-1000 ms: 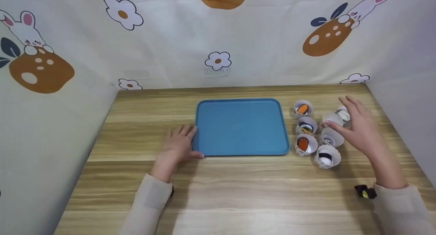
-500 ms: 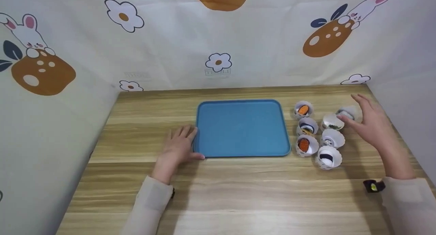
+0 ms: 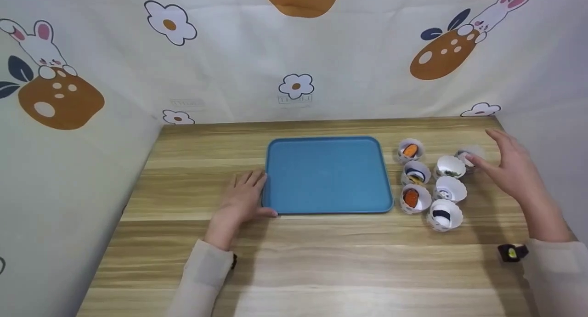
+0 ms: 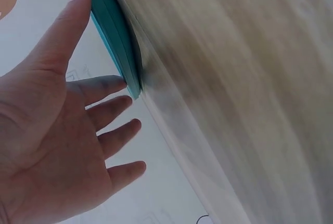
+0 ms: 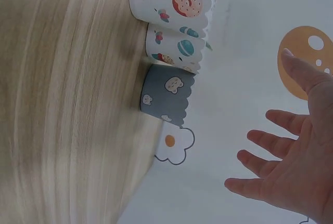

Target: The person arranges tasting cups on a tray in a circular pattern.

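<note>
My left hand rests against the left edge of a blue tray, fingers straight and thumb by the near-left corner. In the left wrist view, the tray's rim touches the thumb and index finger. My right hand is raised, thumb and fingers spread, just right of several scalloped paper cups. Nearest to it is the far-right cup, partly blurred. The right wrist view has a grey cup with bear prints apart from the relaxed fingers. Nothing is between the right fingers.
Small sushi-like pieces sit in cups: an orange-topped piece, a red-orange piece and a black-banded white piece. The cups stand on a wooden table, right of the tray. A printed curtain hangs behind.
My right hand has moved right, away from over the cups, uncovering the ones in the right-hand row. My left hand and the tray keep their places.
</note>
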Demonstrator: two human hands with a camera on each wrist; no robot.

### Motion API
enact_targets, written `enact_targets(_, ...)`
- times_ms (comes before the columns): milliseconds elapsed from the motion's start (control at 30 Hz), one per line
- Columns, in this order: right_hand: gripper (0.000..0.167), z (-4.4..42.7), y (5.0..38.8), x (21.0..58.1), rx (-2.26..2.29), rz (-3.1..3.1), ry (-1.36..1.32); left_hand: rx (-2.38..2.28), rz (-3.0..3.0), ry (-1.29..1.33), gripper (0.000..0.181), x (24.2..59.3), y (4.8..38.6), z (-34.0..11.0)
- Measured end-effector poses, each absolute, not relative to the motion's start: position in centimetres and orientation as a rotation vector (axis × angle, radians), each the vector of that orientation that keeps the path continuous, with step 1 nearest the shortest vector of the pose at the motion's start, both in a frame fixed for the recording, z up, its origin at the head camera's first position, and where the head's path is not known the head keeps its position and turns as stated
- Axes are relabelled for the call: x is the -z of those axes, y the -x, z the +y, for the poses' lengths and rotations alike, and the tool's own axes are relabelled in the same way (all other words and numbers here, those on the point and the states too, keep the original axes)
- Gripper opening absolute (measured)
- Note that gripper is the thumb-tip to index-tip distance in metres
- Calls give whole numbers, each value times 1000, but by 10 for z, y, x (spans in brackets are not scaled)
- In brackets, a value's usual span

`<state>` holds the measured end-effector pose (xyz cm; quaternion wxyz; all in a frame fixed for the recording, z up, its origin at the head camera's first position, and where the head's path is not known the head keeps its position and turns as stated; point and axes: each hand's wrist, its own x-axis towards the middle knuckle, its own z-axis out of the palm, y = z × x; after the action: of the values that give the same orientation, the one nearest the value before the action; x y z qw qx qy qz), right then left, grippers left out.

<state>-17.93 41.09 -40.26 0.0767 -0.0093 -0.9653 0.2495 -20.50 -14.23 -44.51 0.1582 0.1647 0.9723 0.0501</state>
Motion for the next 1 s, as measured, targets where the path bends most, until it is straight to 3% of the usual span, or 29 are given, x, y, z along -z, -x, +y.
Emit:
enact_targets(367,87,410,181,405,-756,-2913,43,-131,2771,-522,108,445,211,-145)
enact_targets(1000,83,432,186,415,-910,-2844,95,-161,2738,-338,108,442,207,-139)
